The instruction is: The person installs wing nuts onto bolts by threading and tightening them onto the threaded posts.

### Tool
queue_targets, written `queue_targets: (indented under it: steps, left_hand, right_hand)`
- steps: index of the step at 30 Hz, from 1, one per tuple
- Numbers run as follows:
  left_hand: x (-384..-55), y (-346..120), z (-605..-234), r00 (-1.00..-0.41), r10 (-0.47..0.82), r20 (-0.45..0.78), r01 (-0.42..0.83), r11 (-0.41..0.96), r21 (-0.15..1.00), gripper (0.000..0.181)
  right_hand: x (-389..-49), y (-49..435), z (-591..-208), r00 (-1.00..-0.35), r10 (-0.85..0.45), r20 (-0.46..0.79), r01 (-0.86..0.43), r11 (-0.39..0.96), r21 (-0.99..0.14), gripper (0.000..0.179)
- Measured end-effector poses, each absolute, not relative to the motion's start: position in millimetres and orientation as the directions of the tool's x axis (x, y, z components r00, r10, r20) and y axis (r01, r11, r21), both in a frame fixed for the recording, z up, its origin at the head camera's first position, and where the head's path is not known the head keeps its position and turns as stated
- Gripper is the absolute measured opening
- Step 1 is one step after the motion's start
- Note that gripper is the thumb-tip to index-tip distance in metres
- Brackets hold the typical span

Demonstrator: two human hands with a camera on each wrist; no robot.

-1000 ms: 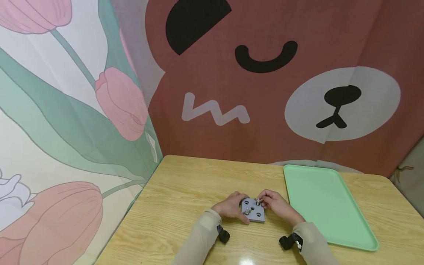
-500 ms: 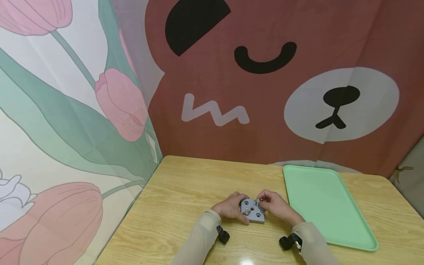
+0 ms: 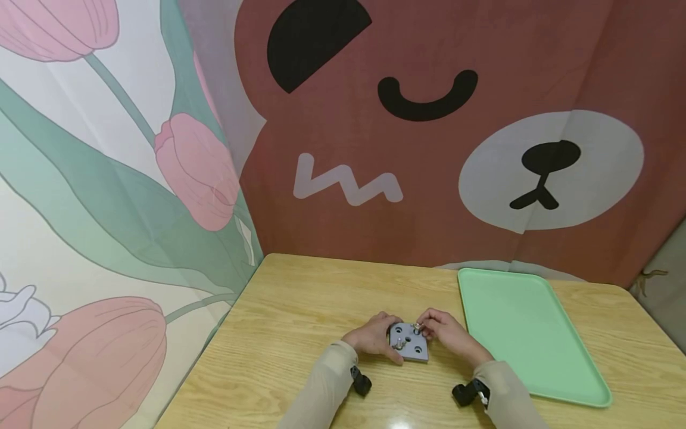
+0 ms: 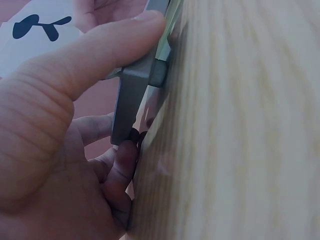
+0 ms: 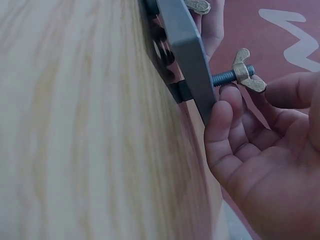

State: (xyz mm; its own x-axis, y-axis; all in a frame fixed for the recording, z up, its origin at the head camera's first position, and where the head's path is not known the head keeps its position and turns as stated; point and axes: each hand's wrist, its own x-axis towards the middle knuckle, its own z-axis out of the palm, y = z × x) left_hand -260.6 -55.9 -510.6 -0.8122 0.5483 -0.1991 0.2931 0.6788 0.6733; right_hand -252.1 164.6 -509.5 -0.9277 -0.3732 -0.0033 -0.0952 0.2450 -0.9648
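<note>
A grey metal plate (image 3: 409,351) with several holes lies just above the table, with dark feet or bolt heads on its underside. My left hand (image 3: 372,335) grips its left side, the thumb along the near edge and the fingers on the far side. At the far right corner a threaded bolt (image 5: 223,78) sticks up through the plate, carrying a wing nut (image 5: 243,72) near its end. My right hand (image 3: 447,335) pinches this wing nut between thumb and index finger, while its other fingertips touch the plate's edge. Another wing nut (image 3: 399,343) sits at the plate's left.
A light green tray (image 3: 536,333) lies on the wooden table (image 3: 300,298), right of my right hand. Behind the table hangs a brown cloth (image 3: 343,238) with a bear print. A tulip-print cloth (image 3: 134,250) covers the left side.
My right fingertips have shifted slightly around the wing nut, which shows at changing angles. My left hand and the plate stay in place.
</note>
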Motion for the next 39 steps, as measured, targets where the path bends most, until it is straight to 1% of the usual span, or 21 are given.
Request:
queue_targets:
  steps: [4,12,19,23,35,39]
  left_hand:
    - [-260.3,-55.9,-510.0,-0.814,0.545,-0.200,0.282,0.673,0.684,0.076]
    - [-259.4,-55.9,-508.9,-0.814,0.546,-0.198,0.278,0.666,0.692,0.076]
    - [-259.6,-55.9,-508.7,-0.814,0.544,-0.204,0.273,0.669,0.692,0.076]
    - [-259.9,-55.9,-509.0,-0.813,0.543,-0.211,0.268,0.670,0.692,0.076]
    - [-262.2,-56.7,-512.6,-0.804,0.557,-0.206,0.280,0.661,0.696,0.077]
    - [-262.3,-57.2,-511.9,-0.803,0.559,-0.207,0.284,0.664,0.691,0.078]
  right_hand:
    - [-252.9,165.5,-511.3,-0.923,-0.385,0.004,-0.098,0.223,-0.970,0.022]
    - [-256.3,168.1,-517.0,-0.919,-0.392,0.034,-0.161,0.296,-0.942,0.011]
    - [-255.5,166.9,-516.0,-0.917,-0.397,0.037,-0.185,0.340,-0.922,0.025]
    - [-254.7,165.8,-514.7,-0.918,-0.395,0.045,-0.207,0.377,-0.903,0.029]
    - [-254.3,163.9,-515.2,-0.926,-0.375,0.046,-0.196,0.374,-0.906,0.025]
    - [-254.3,164.0,-516.3,-0.933,-0.357,0.044,-0.189,0.384,-0.904,0.021]
